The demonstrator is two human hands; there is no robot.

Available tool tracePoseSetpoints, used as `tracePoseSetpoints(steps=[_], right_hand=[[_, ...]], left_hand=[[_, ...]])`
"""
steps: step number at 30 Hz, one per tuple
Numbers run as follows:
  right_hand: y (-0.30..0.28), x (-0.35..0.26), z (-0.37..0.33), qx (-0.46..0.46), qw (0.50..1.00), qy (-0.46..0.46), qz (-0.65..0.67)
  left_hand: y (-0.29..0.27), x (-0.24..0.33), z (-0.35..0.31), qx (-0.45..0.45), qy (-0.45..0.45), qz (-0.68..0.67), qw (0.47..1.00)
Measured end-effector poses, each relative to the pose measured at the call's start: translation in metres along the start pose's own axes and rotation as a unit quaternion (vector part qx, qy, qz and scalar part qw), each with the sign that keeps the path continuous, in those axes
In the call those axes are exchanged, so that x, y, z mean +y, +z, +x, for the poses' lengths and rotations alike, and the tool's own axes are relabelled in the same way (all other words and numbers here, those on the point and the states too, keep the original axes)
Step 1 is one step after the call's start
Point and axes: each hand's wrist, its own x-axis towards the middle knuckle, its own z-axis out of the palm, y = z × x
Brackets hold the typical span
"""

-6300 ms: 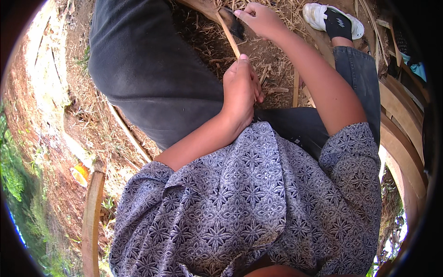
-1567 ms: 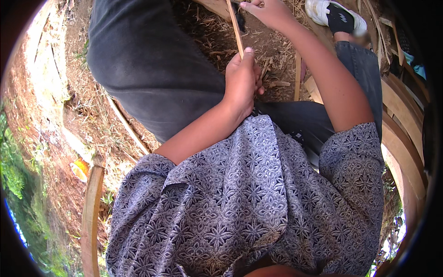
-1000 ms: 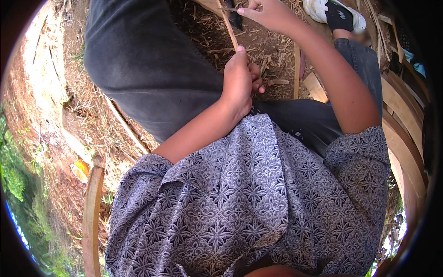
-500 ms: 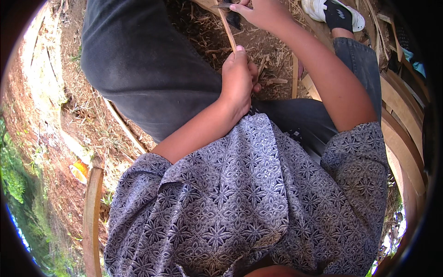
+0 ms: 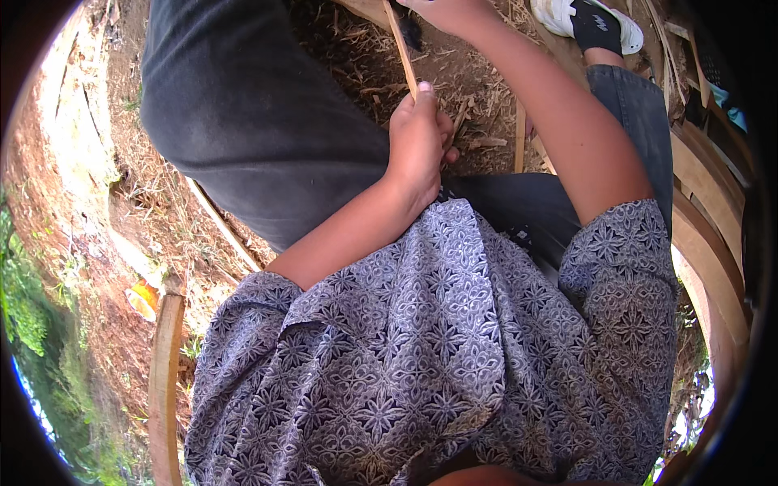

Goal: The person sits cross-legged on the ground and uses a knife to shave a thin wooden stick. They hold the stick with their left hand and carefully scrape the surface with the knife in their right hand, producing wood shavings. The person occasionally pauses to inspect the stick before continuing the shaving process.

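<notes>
A thin, light-brown wooden strip (image 5: 400, 50) slants up from my left hand (image 5: 417, 142), which is closed round its lower end with the thumb lying along it. Its upper end runs past the top edge of the view. My right hand (image 5: 454, 14) is at that same edge, close to the strip's upper part. Most of its fingers are cut off; the knife seen in it half a second ago is out of view now.
Wood shavings (image 5: 462, 105) litter the soil between my legs. A white shoe (image 5: 555, 16) is at the upper right. Curved wooden pieces (image 5: 709, 235) are stacked at the right. At the lower left stands a wooden post (image 5: 164, 389), near an orange object (image 5: 143, 300).
My right hand has moved up and slightly left, along the strip, taking the knife out of view. My left hand and the strip have hardly moved.
</notes>
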Motion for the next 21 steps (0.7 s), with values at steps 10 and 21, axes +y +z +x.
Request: tracePoseSetpoints(steps=[10,21], right_hand=[[-0.009,0.012,-0.028,-0.035,0.997,-0.069,-0.004],[-0.002,-0.005,-0.031,0.016,0.999,-0.032,-0.001]], left_hand=[[-0.003,0.0,0.001,0.006,0.008,-0.008,1.0],[-0.002,0.001,0.0,0.007,0.013,-0.015,1.0]])
